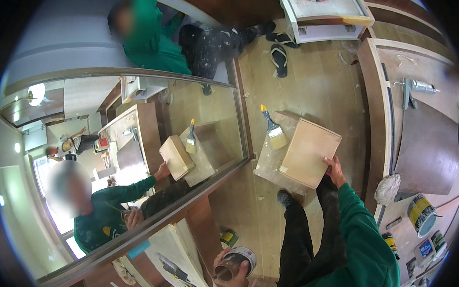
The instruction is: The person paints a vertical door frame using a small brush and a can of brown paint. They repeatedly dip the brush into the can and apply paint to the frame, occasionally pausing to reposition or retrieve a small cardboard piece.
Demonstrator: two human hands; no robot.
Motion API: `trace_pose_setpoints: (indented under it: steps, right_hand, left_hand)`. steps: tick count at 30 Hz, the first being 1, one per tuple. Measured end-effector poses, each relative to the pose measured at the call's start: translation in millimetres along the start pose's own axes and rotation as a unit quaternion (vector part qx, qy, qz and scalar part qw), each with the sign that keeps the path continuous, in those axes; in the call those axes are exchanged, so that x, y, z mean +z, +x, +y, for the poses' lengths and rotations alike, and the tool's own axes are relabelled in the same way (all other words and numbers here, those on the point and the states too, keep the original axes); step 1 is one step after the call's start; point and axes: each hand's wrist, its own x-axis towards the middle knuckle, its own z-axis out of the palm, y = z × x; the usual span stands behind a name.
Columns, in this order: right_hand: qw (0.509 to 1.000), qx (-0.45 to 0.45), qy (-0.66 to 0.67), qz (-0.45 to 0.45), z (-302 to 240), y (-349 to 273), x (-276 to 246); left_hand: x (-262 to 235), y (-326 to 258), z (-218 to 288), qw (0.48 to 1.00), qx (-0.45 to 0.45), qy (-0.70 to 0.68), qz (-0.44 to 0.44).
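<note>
My right hand [335, 172] grips the right edge of a brown cardboard box [309, 150], thumb on its top face. The box rests over part of a paint-spotted board [270, 160]. On that board, just left of the box, lies a flat paintbrush [273, 129] with a dark handle, yellow tip and pale bristles. Low in the view, my left hand [239, 275] is wrapped round an open tin [242, 254]. A brown round part at the tin's near side, perhaps its contents or a cup, cannot be told exactly.
A large mirror [199, 139] stands at left, reflecting me and the box. Beyond it a co-worker in a green top [147, 40] crouches. Flip-flops [278, 61] lie on the floor. At right, a bench carries a caulking gun [414, 88], rag [388, 188] and paint bucket [422, 217].
</note>
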Motion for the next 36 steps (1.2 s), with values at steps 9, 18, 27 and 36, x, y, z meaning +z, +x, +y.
trace_pose_setpoints:
  steps: [9, 18, 27, 36]
  right_hand:
    - [0.997, 0.050, -0.017, -0.058, 6.1, 8.1, 12.6]
    - [0.991, 0.026, -0.124, 0.048, -48.8, -76.7, 22.9]
    - [0.994, -0.020, -0.013, 0.109, -18.7, -195.8, 22.6]
    - [0.973, -0.159, 0.075, 0.148, -24.1, -263.1, 29.8]
  left_hand:
    - [-7.9, -1.4, -19.8, 0.998, -0.053, 0.025, -0.005]
    - [-10.5, -11.8, 63.8, 0.995, -0.067, -0.069, -0.039]
    - [-38.7, 14.1, -3.4, 0.963, 0.222, -0.149, -0.022]
    - [-115.0, 17.8, -34.6, 0.959, 0.238, -0.144, -0.062]
